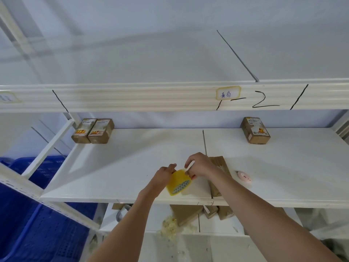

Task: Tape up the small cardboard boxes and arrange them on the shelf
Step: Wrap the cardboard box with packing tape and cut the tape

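While both hands work above the front edge of the white shelf, the left hand has its grip clenched around the upper left edge of a yellow tape roll, and the right hand pinches the roll's upper right edge with curled fingers. The roll is tilted, its round face turned down and toward the camera. Just behind the right forearm lies a plain cardboard box, its long axis running from the front edge toward the back of the shelf; much of it is hidden by the arm. A small pink object lies just right of it. At the back left corner two labelled boxes lie side by side, touching, long axes pointing front to back. Another labelled box lies near the back right, likewise lengthwise front to back. Brown boxes lie jumbled on the lower shelf level, and blue crates stand at the left.
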Action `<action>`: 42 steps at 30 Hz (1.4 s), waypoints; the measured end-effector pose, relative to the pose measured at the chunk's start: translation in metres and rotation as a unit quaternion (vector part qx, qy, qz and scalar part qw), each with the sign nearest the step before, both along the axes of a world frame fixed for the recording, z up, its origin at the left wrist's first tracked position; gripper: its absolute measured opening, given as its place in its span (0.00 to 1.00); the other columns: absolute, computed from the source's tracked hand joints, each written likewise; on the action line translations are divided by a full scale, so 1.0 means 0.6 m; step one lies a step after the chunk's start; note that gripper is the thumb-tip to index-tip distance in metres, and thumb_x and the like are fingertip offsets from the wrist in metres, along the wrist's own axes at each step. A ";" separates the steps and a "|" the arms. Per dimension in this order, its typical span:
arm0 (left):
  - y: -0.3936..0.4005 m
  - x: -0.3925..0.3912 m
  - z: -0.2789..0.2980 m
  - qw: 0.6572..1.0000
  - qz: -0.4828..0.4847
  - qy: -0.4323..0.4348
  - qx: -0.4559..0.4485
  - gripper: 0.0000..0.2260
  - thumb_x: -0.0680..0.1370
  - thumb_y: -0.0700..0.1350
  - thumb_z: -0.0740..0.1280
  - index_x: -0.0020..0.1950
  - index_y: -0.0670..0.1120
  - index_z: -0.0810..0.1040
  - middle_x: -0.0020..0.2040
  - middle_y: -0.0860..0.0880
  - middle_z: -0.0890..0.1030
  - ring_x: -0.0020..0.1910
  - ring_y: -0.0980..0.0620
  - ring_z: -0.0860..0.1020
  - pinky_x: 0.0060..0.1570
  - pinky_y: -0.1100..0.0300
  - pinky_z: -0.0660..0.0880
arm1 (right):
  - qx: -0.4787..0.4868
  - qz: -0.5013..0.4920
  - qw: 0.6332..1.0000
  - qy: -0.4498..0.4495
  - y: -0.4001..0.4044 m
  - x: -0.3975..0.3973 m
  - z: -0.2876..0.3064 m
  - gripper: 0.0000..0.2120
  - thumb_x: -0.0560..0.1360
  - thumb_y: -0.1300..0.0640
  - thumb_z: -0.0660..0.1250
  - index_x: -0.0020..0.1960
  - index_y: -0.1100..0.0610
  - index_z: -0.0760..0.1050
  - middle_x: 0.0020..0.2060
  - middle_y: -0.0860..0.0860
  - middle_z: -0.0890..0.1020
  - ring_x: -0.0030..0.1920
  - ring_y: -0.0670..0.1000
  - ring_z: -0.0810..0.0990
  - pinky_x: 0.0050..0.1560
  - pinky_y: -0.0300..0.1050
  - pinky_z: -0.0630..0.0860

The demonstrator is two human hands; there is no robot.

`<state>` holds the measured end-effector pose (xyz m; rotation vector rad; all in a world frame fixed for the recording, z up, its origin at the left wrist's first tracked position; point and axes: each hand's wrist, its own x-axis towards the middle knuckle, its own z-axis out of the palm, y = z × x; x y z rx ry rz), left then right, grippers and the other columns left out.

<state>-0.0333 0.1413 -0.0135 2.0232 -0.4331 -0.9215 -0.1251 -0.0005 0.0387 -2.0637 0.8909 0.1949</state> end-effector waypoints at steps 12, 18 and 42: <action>0.038 0.012 -0.020 0.995 -0.078 -0.066 0.007 0.09 0.75 0.54 0.74 0.38 0.52 0.81 0.30 0.57 0.73 0.32 0.57 0.71 0.34 0.66 0.67 | -0.128 0.083 0.988 0.006 0.033 0.025 0.008 0.08 0.72 0.67 0.76 0.51 0.62 0.83 0.50 0.55 0.83 0.51 0.55 0.84 0.45 0.42 0.79; 0.063 0.009 -0.031 0.998 -0.029 -0.046 0.037 0.11 0.73 0.57 0.74 0.43 0.49 0.83 0.42 0.50 0.80 0.42 0.51 0.77 0.41 0.60 0.71 | -0.142 0.133 0.981 0.016 0.061 0.042 0.012 0.06 0.73 0.69 0.73 0.50 0.64 0.84 0.50 0.58 0.84 0.49 0.56 0.84 0.53 0.48 0.83; 0.155 -0.007 -0.067 0.984 0.019 0.061 0.168 0.30 0.70 0.73 0.69 0.49 0.45 0.77 0.43 0.47 0.84 0.40 0.49 0.84 0.34 0.58 0.81 | -0.116 0.213 0.964 0.105 0.152 0.097 0.024 0.09 0.76 0.66 0.69 0.55 0.65 0.83 0.49 0.58 0.87 0.51 0.53 0.87 0.58 0.48 0.82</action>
